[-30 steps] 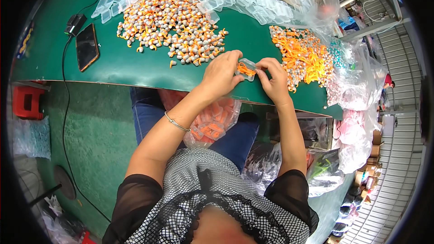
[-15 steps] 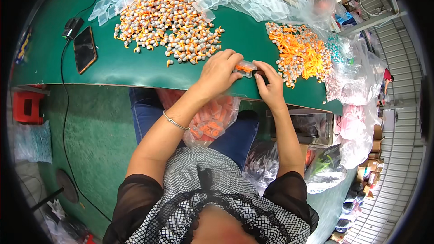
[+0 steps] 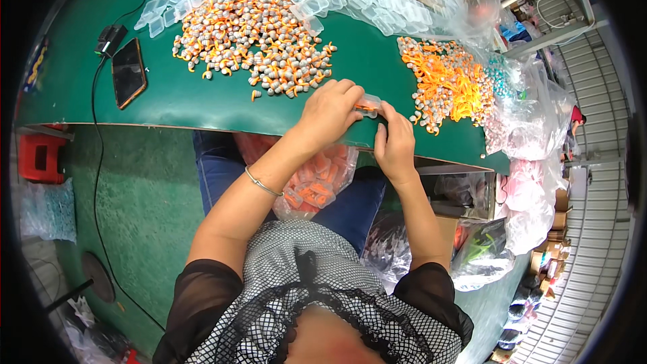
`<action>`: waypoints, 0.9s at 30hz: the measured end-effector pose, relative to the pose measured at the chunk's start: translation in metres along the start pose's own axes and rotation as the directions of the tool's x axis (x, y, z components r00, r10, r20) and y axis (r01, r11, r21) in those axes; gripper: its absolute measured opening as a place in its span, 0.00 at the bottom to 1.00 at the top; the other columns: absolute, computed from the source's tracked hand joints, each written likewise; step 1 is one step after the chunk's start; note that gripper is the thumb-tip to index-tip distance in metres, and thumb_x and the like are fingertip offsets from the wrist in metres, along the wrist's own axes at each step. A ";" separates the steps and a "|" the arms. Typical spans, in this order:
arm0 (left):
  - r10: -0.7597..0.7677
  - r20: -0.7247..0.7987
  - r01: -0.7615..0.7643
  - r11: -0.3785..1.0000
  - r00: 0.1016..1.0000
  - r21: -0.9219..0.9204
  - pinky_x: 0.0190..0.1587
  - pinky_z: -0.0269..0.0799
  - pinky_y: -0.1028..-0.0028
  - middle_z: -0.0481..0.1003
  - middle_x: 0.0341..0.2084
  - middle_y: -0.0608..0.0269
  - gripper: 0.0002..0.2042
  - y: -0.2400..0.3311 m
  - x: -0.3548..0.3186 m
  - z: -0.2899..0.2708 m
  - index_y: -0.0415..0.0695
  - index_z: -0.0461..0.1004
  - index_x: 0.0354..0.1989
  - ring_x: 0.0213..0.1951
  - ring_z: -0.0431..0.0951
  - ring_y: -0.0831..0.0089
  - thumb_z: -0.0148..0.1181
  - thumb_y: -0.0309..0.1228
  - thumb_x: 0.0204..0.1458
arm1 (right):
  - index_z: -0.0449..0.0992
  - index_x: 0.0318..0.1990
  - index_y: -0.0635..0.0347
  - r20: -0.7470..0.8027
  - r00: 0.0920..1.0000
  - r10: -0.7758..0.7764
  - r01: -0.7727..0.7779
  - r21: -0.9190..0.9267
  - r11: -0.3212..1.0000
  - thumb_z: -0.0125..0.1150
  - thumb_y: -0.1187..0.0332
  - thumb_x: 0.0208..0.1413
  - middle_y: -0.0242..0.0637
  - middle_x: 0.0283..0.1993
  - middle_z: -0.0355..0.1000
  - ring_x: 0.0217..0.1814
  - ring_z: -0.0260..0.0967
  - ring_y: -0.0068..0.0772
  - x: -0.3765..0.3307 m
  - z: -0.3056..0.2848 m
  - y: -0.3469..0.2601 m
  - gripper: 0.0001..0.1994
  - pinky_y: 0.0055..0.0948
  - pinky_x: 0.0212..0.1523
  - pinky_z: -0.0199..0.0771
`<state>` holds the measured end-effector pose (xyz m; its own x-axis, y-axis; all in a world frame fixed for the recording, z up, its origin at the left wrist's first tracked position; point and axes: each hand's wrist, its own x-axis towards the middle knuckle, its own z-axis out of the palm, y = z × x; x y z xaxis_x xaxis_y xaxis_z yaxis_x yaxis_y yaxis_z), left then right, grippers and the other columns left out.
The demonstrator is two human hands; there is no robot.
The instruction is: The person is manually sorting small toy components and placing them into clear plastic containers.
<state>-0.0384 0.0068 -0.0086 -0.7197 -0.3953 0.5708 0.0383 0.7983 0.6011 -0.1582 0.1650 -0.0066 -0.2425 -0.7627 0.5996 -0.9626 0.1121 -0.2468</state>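
Note:
Between my two hands is a small clear plastic case (image 3: 369, 102) with something orange inside. My left hand (image 3: 329, 113) grips its left end, fingers bent around it. At the other end, the fingers of my right hand (image 3: 396, 140) press against the case near the table's front edge. Whether the lid is fully closed cannot be made out. Beyond my left hand spreads a big pile of small grey ribbed plugs with orange parts (image 3: 253, 37). Right of my right hand lies another heap of grey plugs with bright orange pieces (image 3: 448, 84).
Several clear cases (image 3: 364, 0) lie along the back of the green table (image 3: 195, 101). A phone (image 3: 128, 73) and a black cable (image 3: 96, 114) are at the left. In my lap rests a bag of filled orange cases (image 3: 313, 182). Plastic bags (image 3: 532, 135) crowd the right end.
My right hand has turned and come nearer, its fingers now closed against the right end of the case. The case has shifted slightly right, and less of its orange content shows.

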 end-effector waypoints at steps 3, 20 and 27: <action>0.030 0.010 -0.030 0.999 1.000 0.043 0.44 0.73 0.61 0.75 0.38 0.59 0.15 0.001 -0.001 -0.001 0.43 0.74 0.39 0.40 0.75 0.57 0.71 0.29 0.42 | 0.70 0.59 0.61 0.053 0.996 0.075 -0.078 0.046 0.996 0.64 0.77 0.49 0.45 0.46 0.74 0.49 0.72 0.48 0.008 -0.007 0.000 0.26 0.43 0.52 0.70; -0.162 0.136 0.195 0.941 0.977 -0.277 0.35 0.72 0.60 0.76 0.28 0.53 0.10 0.008 -0.010 -0.018 0.40 0.79 0.34 0.32 0.77 0.54 0.62 0.36 0.56 | 0.79 0.40 0.65 0.430 0.903 0.007 -0.293 0.603 0.742 0.61 0.66 0.62 0.37 0.35 0.73 0.37 0.71 0.29 0.045 -0.007 0.023 0.10 0.30 0.37 0.70; 0.168 0.270 -0.105 0.967 0.948 -0.232 0.41 0.71 0.60 0.74 0.30 0.59 0.16 0.018 -0.037 -0.045 0.43 0.79 0.29 0.36 0.75 0.56 0.67 0.45 0.50 | 0.78 0.47 0.63 0.034 0.966 0.258 -0.257 0.276 0.926 0.66 0.72 0.53 0.41 0.41 0.76 0.36 0.75 0.33 0.114 0.025 0.124 0.13 0.31 0.40 0.77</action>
<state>0.0198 0.0151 0.0059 -0.8631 -0.1176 0.4911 0.2740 0.7079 0.6510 -0.3021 0.0763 0.0119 -0.4786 -0.7288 0.4896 -0.7956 0.1241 -0.5930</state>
